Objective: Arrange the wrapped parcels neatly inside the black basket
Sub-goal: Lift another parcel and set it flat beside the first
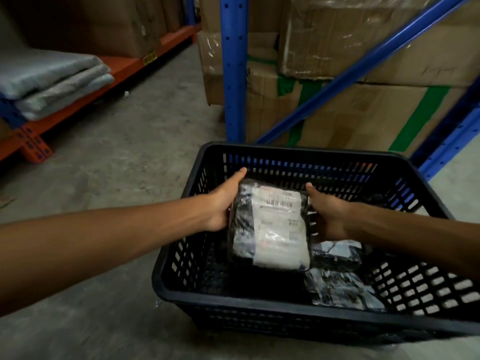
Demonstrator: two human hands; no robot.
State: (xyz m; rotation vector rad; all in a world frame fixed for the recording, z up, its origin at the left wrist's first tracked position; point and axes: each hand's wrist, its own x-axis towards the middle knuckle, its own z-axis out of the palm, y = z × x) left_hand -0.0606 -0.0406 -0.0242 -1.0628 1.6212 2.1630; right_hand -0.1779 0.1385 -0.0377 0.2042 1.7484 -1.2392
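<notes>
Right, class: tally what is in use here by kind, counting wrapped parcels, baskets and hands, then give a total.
Wrapped parcels: 3 (labelled parcel held by both hands, second parcel, third parcel)
Black basket: 1
Hands: 2 (left hand, right hand)
Total: 6

One head-worn camera looks forward and steeply down, close over the basket (298, 152) on the floor (124, 157). Racks (233, 74) fill the top edge.
</notes>
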